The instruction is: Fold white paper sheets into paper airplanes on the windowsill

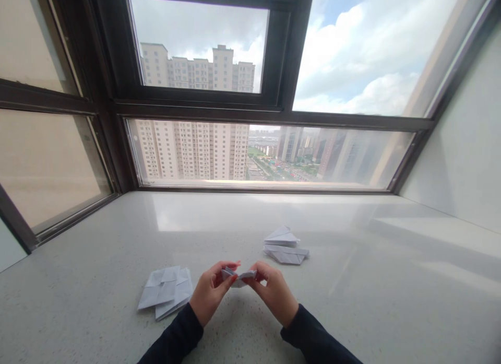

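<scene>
A small folded white paper piece (pixel 238 283) is held up between both hands, low in the middle of the head view. My left hand (pixel 211 291) pinches its left end between thumb and fingers. Its right end is in the grip of my right hand (pixel 274 291), thumb below and index finger on top. Left of my left hand lie several flat folded papers (pixel 166 288), overlapping. Beyond my right hand rest a folded paper with a pointed top (pixel 282 235) and another folded paper (pixel 287 255) just in front of it.
The pale speckled sill (pixel 352 301) extends under everything. Dark window frames (pixel 274 191) border its far edge and left side, and a white wall (pixel 462 144) stands at the right. Tall buildings and clouds show through the glass.
</scene>
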{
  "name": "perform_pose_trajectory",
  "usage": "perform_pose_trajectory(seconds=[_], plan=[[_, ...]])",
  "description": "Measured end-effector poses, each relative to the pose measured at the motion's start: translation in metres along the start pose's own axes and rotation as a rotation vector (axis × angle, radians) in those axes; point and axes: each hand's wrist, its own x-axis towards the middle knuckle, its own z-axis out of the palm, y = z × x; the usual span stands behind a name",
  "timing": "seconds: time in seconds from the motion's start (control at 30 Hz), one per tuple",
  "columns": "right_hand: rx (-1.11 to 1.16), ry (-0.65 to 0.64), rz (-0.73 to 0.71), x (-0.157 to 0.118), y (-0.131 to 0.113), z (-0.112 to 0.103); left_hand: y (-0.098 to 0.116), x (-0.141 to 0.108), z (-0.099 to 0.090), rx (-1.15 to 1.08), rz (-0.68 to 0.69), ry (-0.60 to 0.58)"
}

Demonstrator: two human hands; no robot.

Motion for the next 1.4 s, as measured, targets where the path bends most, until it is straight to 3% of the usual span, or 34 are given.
perform_pose_trajectory(seconds=[0.13, 0.23, 0.47, 0.6, 0.77, 0.97, 1.07, 1.17, 1.27, 1.4], plan=[[-0.061, -0.078, 0.007, 0.000, 0.002, 0.002, -0.011, -0.001, 0.001, 0.118, 0.013, -0.052], [-0.091, -0.069, -0.005, 0.000, 0.001, 0.002, -0.015, -0.002, 0.004, 0.078, 0.043, -0.024], [-0.121, -0.092, 0.008, -0.001, 0.002, 0.005, -0.007, -0.002, 0.006, 0.138, -0.036, 0.056], [-0.108, -0.092, 0.004, 0.000, 0.004, 0.007, -0.006, -0.001, 0.004, 0.088, -0.003, 0.077], [-0.083, -0.146, 0.037, 0.000, 0.006, 0.007, -0.008, -0.003, 0.004, 0.213, 0.009, 0.049], [-0.005, -0.083, 0.041, -0.002, 0.000, 0.007, -0.006, -0.005, 0.005, 0.290, 0.034, 0.073], [0.105, -0.058, 0.101, -0.001, 0.001, 0.007, -0.007, -0.003, 0.006, 0.211, 0.020, 0.065], [0.360, -0.068, 0.155, 0.001, 0.005, 0.007, -0.008, 0.000, 0.006, 0.011, -0.018, -0.011], [0.530, -0.074, 0.208, 0.004, 0.008, 0.006, -0.009, 0.001, 0.005, -0.100, -0.112, -0.086], [0.622, -0.094, 0.266, 0.005, 0.010, 0.005, -0.010, 0.000, 0.005, -0.135, -0.224, -0.087]])
